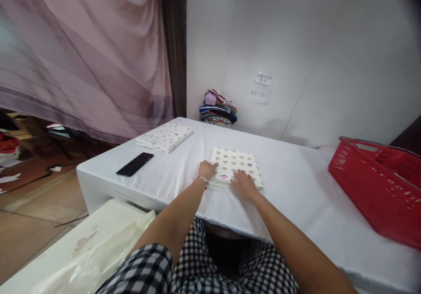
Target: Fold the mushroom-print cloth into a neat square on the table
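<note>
My left hand (207,169) and right hand (244,183) press flat, grip released, on the folded cloth (236,166), holding it square to the surface (296,184).

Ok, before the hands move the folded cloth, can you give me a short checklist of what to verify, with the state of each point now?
1. Both hands on the cloth: ok. The left hand rests on the near left corner of the folded patterned cloth, the right hand lies flat on its near edge.
2. Cloth folded flat and square: ok, edges look even.
3. Cloth fully on the table: ok, it lies back from the front edge.
4. Phone apart from the cloth: ok, it lies to the left.
5. Second folded cloth undisturbed: ok, at the far left corner.
6. Red basket has room inside: cannot tell, its inside is hidden.
</note>
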The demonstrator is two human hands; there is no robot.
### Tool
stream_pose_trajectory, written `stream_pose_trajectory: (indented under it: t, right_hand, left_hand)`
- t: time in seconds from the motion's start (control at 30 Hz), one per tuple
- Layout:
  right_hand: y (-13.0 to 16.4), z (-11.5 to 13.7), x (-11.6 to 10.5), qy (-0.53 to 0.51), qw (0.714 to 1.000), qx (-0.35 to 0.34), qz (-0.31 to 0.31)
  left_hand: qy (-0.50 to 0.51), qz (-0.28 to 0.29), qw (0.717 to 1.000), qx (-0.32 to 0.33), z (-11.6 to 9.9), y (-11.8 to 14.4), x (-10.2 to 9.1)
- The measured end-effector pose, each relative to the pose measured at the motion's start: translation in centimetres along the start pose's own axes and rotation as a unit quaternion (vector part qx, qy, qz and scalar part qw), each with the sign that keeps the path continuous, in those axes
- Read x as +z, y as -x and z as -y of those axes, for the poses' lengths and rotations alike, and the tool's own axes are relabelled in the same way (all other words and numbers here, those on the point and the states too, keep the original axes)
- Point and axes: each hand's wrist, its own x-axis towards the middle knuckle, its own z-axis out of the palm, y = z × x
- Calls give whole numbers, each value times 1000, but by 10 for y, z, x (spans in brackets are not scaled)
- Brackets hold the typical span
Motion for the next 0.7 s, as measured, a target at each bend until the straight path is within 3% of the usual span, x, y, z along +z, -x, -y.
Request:
stream_pose_trajectory:
  t: [0.27, 0.53, 0.7]
  right_hand:
    - [-2, 7, 4, 2, 1000, 17, 8]
    - [-7, 27, -7, -20, 997, -74, -18]
    - [-22, 25, -13, -18, 998, -64, -8]
  left_hand:
    - [-50, 19, 998, 22, -4, 2, -2]
    - [-69, 33, 997, 27, 4, -7, 0]
    - [-69, 36, 997, 25, 7, -6, 1]
